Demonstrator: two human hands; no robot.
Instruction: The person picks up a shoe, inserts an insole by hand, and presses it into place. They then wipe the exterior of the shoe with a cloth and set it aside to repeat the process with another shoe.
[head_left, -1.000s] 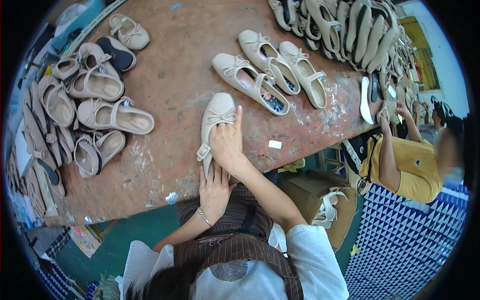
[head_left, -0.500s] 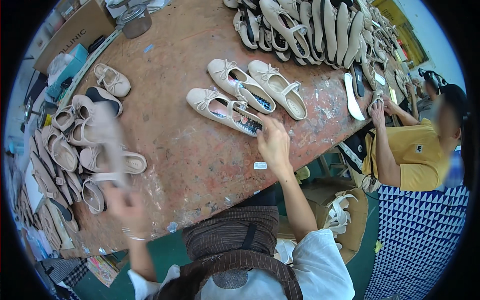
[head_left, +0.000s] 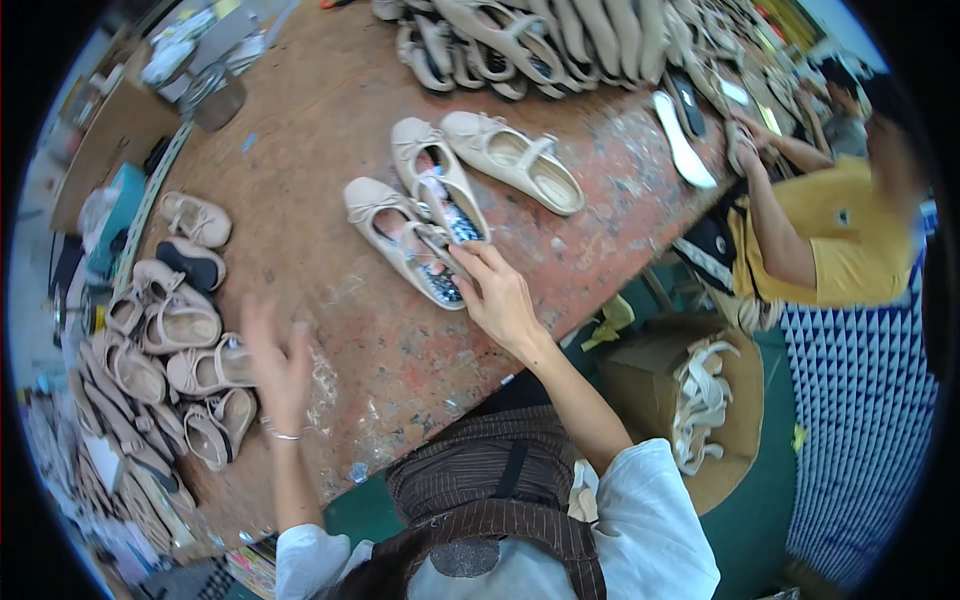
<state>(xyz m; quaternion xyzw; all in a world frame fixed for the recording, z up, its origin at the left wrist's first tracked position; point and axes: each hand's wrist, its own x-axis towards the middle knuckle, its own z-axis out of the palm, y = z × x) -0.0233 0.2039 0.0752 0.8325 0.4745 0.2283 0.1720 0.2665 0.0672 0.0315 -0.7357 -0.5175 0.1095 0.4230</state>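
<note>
Three shoes lie on the table (head_left: 320,130) ahead of you, between 10 and 12 o'clock: the near shoe (head_left: 392,238), the middle shoe (head_left: 438,180) and the far shoe (head_left: 512,162). Your right hand (head_left: 503,305) has its thumb and fingers pinched on the near shoe, toward its heel. Your left hand (head_left: 275,365), at 8 o'clock, is blurred but looks spread and empty beside the left pile (head_left: 135,370). A moment ago it carried a shoe there; that one has been let go, so the handling seems to have passed to the near shoe. By count: two shoes show patterned linings (head_left: 437,280), one a pale insole (head_left: 557,187); at 2 o'clock, one white piece (head_left: 682,140) and one dark sole (head_left: 685,103); at 4, one carton (head_left: 640,370). The left pile and the stack (head_left: 590,40) toward 1 overlap too much to count.
</note>
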